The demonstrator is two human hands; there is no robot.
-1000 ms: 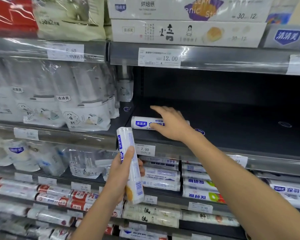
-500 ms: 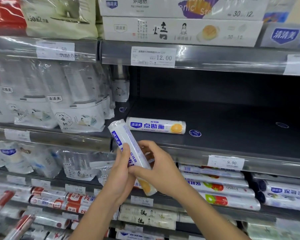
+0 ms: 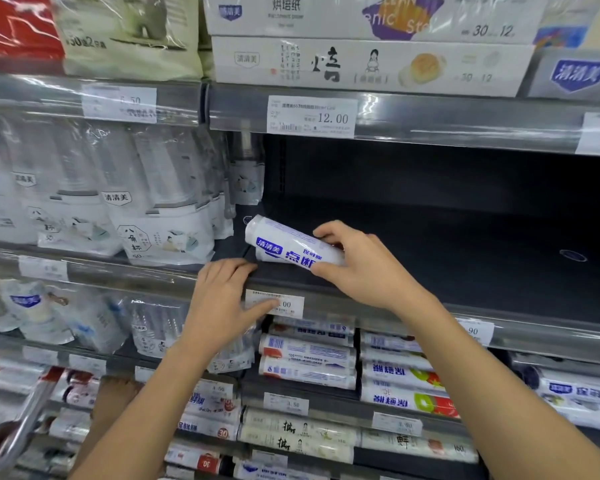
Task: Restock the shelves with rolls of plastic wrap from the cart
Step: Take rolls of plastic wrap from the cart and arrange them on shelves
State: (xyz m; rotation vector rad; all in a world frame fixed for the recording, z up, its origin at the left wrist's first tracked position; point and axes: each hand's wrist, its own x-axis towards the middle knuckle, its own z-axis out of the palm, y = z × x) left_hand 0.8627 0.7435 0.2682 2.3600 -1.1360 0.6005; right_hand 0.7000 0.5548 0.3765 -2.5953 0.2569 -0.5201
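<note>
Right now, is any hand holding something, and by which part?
The right hand grips the roll near its right end. The left hand holds nothing, resting on the shelf edge.

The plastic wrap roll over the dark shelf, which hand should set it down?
Right, I'd say. The right hand grips the roll just above the dark shelf, while the left hand rests open on the shelf's front edge by a price tag, holding nothing.

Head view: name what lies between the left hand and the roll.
Only a bare strip of dark shelf separates left hand and roll, per head view.
</note>
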